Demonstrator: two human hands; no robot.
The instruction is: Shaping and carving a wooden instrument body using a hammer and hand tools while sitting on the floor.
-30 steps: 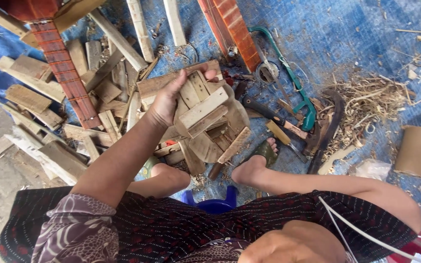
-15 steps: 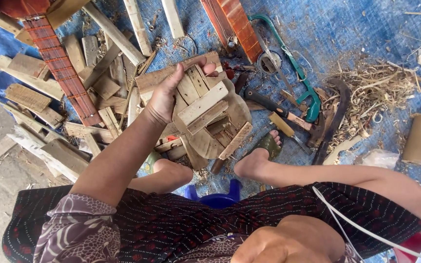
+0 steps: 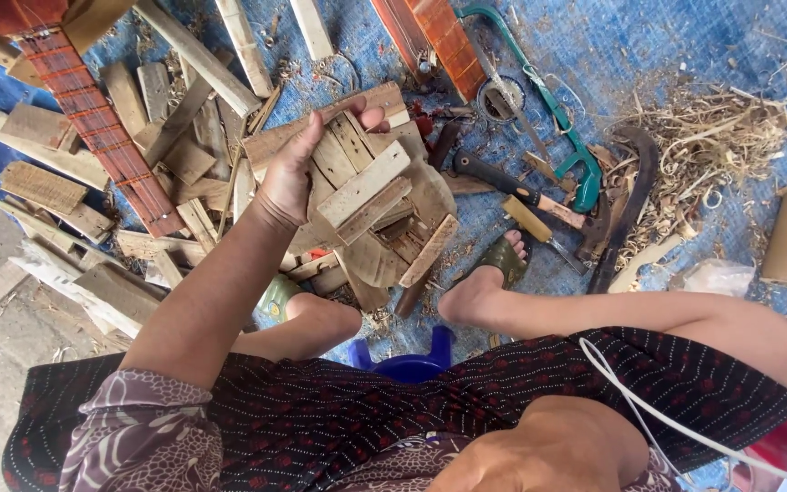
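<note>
Left hand (image 3: pixel 289 182) gripped a wood block (image 3: pixel 357 169).
Lifted off the scrap pile (image 3: pixel 184 164) for inspection, apparently; right hand unseen.

Woodworking yard: wood offcuts (image 3: pixel 43 187), shavings (image 3: pixel 712 146), hacksaw (image 3: pixel 548 105).

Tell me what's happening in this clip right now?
A person sits on a low blue stool over a blue tarp strewn with wood offcuts. Their left hand grips a small assembled wooden piece made of short flat slats, held above the scrap pile. The right hand is not in view. A green-framed hacksaw, a dark-handled tool and a heap of wood shavings lie to the right, near the sandalled foot.
</note>
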